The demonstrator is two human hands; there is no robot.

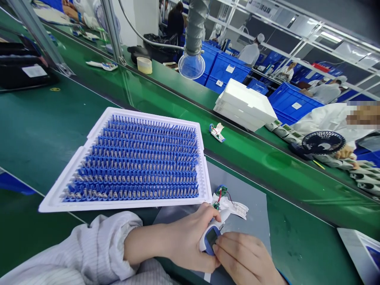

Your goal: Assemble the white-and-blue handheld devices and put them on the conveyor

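My left hand (pixel 192 237) is wrapped around a white handheld device (pixel 211 239) with a blue-framed dark display, shaped like a thermometer housing. Against the display's right edge press the bunched fingertips of my right hand (pixel 246 255); whether they pinch a small part is hidden. Just beyond my hands, an opened white housing half (pixel 237 208) lies on a grey mat (pixel 258 215), along with a green circuit board (pixel 221 191) and red and black wires. Left of them rests a white foam tray (pixel 53 202) filled with rows of blue parts (pixel 133 158) carrying metal springs or contacts.
A green conveyor belt (pixel 252 158) runs behind the tray, bearing another opened device (pixel 217 132). Beyond it are stacked white foam trays (pixel 245 105), a tape roll (pixel 144 65), a black fan (pixel 323 142) and a clear extraction funnel (pixel 191 65). A co-worker's hand (pixel 347 152) is at right.
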